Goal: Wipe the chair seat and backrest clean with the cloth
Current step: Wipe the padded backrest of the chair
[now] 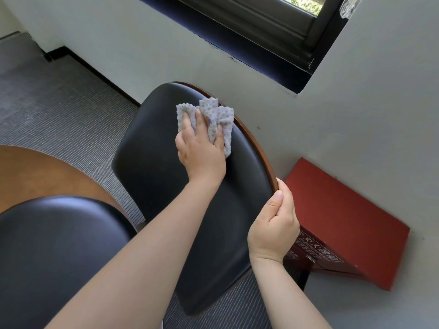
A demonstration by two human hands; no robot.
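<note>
Left hand (200, 150): my palm lies flat on the cloth, fingers spread and curled lightly over it, pressing it to the backrest.
Cloth (222, 119): grey, dotted, bunched in folds; sits on the far upper part of the backrest, near its right rim, partly under my fingers.
Right hand (275, 224): closed around the right edge of the backrest, thumb on the padded front, fingers wrapped behind out of sight.
Backrest (166, 167): black padding, smooth and shiny, framed behind by a thin brown wooden rim (259, 146); fills the middle of the view.
Seat: I cannot tell for certain; a second black padded surface (59, 257) sits near left.
Table (42, 176): round brown top, left, between the near pad and the floor.
Floor (59, 110): grey ribbed carpet, far left and below the chair.
Red box (344, 217): against the wall, right of the backrest, just behind my right hand; printed label on its near face.
Window (273, 27): dark frame, far right, above the chair.
</note>
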